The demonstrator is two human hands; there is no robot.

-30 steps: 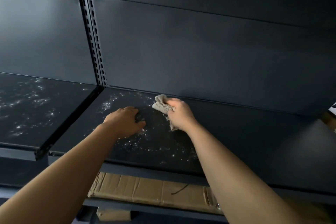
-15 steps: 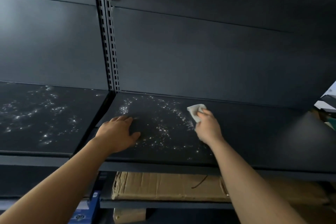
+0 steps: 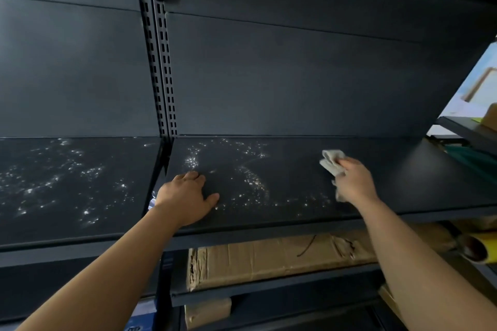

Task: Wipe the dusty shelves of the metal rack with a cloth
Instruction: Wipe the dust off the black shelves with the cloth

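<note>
A dark metal rack holds two shelves side by side. On the right shelf (image 3: 403,183) white dust specks lie across its left and middle parts. My right hand (image 3: 353,181) presses a small grey cloth (image 3: 332,161) onto this shelf, right of the dust. The cloth sticks out past my fingers towards the back. Flat on the same shelf near its left front corner lies my left hand (image 3: 188,197), fingers spread, holding nothing. The left shelf (image 3: 67,183) is speckled with dust all over.
A slotted upright post (image 3: 158,62) divides the two bays. Below the right shelf a flat cardboard box (image 3: 269,258) lies on a lower shelf (image 3: 269,286). A yellow roll (image 3: 478,247) sits at the far right, and another rack (image 3: 468,129) stands beyond.
My right hand has swept the cloth to the right across the shelf, leaving a curved smear in the dust. My left hand has stayed planted. The view has shifted right.
</note>
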